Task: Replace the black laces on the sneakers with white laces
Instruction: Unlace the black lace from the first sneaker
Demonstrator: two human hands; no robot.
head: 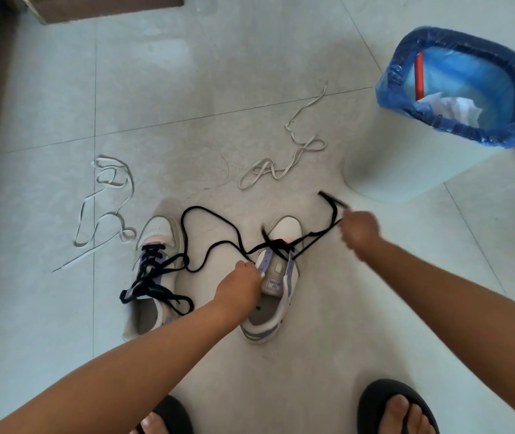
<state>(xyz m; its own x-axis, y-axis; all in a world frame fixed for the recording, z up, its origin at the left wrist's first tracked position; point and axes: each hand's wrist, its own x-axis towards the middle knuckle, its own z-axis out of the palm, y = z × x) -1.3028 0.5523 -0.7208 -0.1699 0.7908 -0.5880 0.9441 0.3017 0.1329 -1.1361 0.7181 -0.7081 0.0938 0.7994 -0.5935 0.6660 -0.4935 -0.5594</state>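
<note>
Right hand (359, 230): grips black flat shoelace (215, 245), blurred.
Left hand (243, 283): holds white lavender-trimmed sneaker (276, 296).
Nearby: two loose white laces (106, 202); blue-lined wastebasket (406, 158) beside the right hand.

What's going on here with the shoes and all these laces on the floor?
A person is unlacing sneakers. The right hand pulls a black lace out of the right sneaker, which the left hand steadies. That lace remains only in the eyelets near the toe. The left sneaker is still laced in black. Two white laces lie on the tiled floor, unused.
</note>
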